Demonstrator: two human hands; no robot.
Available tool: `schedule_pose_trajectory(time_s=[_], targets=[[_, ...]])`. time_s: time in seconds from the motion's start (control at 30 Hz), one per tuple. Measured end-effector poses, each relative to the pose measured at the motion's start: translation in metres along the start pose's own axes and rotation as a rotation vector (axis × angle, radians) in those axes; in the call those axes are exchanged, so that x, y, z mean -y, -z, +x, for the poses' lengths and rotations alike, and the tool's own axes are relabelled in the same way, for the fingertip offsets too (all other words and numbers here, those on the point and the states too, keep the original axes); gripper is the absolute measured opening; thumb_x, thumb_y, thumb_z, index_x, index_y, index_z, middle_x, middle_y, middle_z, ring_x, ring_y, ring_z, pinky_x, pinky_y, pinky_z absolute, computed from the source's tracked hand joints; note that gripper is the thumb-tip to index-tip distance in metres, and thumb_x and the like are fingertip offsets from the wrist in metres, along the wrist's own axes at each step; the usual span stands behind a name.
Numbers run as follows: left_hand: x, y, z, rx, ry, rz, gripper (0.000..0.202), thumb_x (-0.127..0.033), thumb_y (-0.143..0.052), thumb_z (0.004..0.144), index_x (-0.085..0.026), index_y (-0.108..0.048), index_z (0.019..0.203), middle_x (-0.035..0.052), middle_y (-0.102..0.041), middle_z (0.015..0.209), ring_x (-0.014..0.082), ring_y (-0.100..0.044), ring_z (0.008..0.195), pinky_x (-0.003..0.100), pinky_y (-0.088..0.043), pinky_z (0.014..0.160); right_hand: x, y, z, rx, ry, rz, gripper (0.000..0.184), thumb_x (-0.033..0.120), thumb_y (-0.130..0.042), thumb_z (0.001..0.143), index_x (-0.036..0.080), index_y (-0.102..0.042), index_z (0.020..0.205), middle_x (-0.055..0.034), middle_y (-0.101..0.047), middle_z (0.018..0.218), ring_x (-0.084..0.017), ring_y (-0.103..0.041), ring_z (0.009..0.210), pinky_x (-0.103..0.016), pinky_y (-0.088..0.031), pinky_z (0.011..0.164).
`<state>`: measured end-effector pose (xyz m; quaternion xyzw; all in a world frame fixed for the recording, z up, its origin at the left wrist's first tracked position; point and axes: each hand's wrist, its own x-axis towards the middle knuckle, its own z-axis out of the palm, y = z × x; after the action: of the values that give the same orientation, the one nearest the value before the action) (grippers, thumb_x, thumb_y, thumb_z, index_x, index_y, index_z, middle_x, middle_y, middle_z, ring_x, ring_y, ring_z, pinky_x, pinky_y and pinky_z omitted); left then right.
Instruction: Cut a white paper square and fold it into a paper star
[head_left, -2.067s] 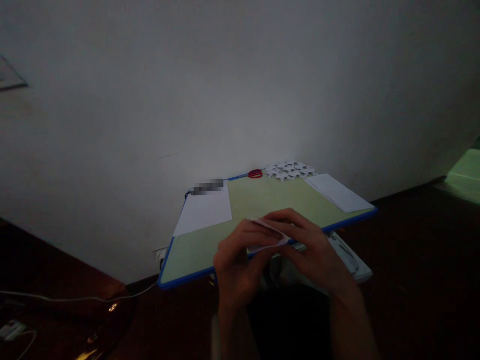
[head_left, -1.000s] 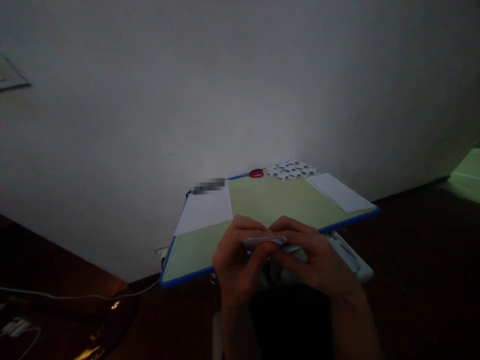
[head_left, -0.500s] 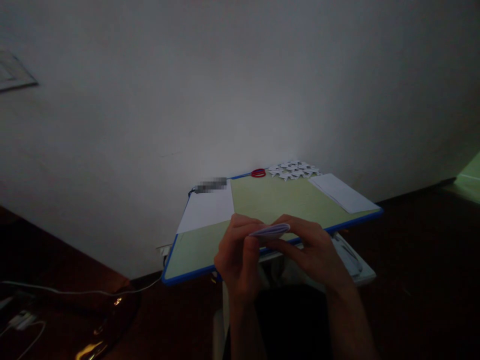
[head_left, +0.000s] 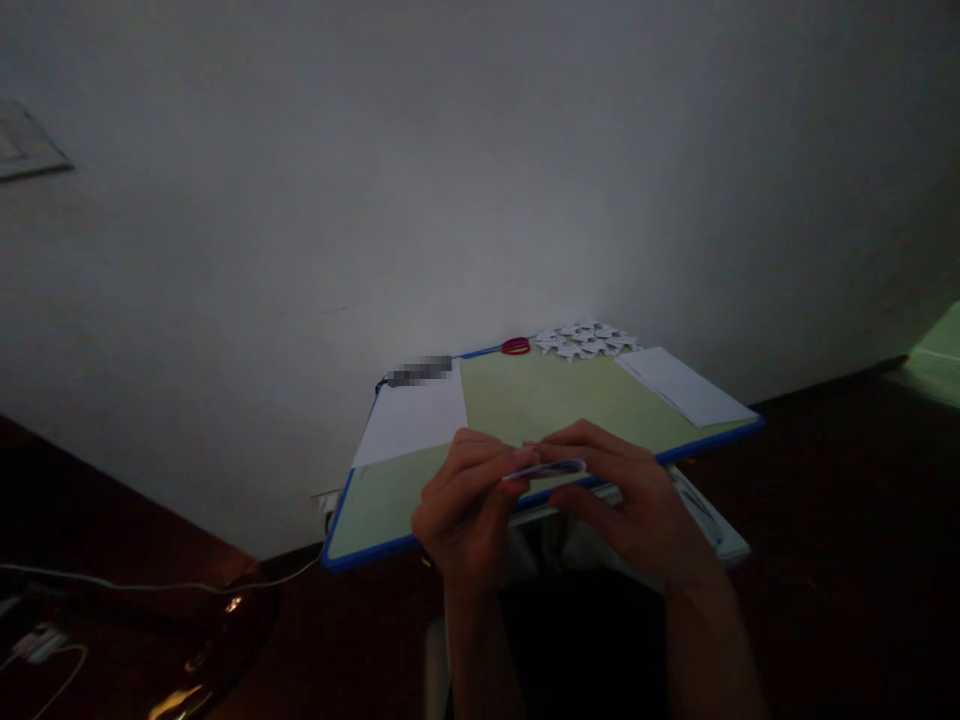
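A small folded piece of white paper (head_left: 551, 469) is held up between both hands above the table's front edge. My left hand (head_left: 469, 500) pinches its left end between thumb and fingers. My right hand (head_left: 626, 500) has its fingers along the paper's far side and right end, while its thumb sits lower, a little apart from the paper. The paper is seen nearly edge-on, so its folds are mostly hidden.
The green table (head_left: 540, 390) has a blue rim and stands against a wall. On it lie a white sheet (head_left: 412, 415), red-handled scissors (head_left: 515, 346), several folded paper shapes (head_left: 589, 340) and a paper stack (head_left: 690, 385). A white cable (head_left: 150, 583) runs at left.
The folded paper has tipped flatter to my view and looks thinner. My left fingers have slid over its top, and my right thumb has moved away from its underside.
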<state>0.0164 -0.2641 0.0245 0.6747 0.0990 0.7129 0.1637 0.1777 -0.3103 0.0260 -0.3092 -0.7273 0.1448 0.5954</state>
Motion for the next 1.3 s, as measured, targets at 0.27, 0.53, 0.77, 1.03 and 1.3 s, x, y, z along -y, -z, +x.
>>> schedule_pose_trajectory(time_s=[0.27,0.53,0.77,1.03,1.3], targets=[[-0.003,0.0,0.003,0.044,-0.043,-0.013,0.012,-0.028,-0.073,0.095,-0.028,-0.081,0.104,0.0024,-0.076,0.083,0.0174,-0.064,0.075,0.035,-0.05,0.069,0.005,-0.002,-0.002,-0.204,0.073,0.11,0.028,0.01,-0.081,0.086,0.027,-0.077,0.108,-0.0026,-0.073,0.097,-0.018,-0.069,0.085,-0.031,-0.054,0.07],[-0.005,-0.004,0.0,0.067,-0.036,-0.013,0.021,-0.032,-0.066,0.1,-0.028,-0.08,0.115,0.0045,-0.077,0.09,0.0185,-0.063,0.079,0.036,-0.05,0.073,0.008,0.0,-0.006,-0.151,0.12,0.106,0.036,0.007,-0.08,0.086,0.03,-0.078,0.114,-0.0011,-0.075,0.098,-0.016,-0.07,0.085,-0.03,-0.056,0.07],[-0.008,-0.003,0.0,0.084,0.014,0.01,0.023,-0.029,-0.063,0.101,-0.026,-0.079,0.118,0.0065,-0.075,0.094,0.0198,-0.063,0.086,0.036,-0.049,0.075,0.01,0.001,-0.005,-0.166,0.112,0.06,0.036,0.007,-0.076,0.09,0.029,-0.078,0.117,-0.0001,-0.073,0.096,-0.014,-0.068,0.085,-0.028,-0.056,0.071],[-0.003,0.0,-0.003,0.067,0.051,-0.069,0.016,-0.03,-0.072,0.096,-0.028,-0.082,0.107,0.0039,-0.074,0.086,0.0193,-0.064,0.081,0.037,-0.051,0.076,0.008,0.002,-0.008,-0.115,0.115,0.056,0.041,0.008,-0.071,0.094,0.034,-0.075,0.125,-0.0022,-0.074,0.099,-0.018,-0.068,0.088,-0.032,-0.057,0.072],[-0.003,0.001,-0.003,0.07,0.026,-0.087,0.014,-0.03,-0.074,0.094,-0.032,-0.083,0.105,0.0034,-0.073,0.086,0.0192,-0.062,0.081,0.039,-0.052,0.078,0.011,0.003,-0.007,-0.107,0.106,0.049,0.04,0.008,-0.071,0.094,0.032,-0.074,0.126,-0.0031,-0.073,0.104,-0.017,-0.068,0.091,-0.032,-0.058,0.076]])
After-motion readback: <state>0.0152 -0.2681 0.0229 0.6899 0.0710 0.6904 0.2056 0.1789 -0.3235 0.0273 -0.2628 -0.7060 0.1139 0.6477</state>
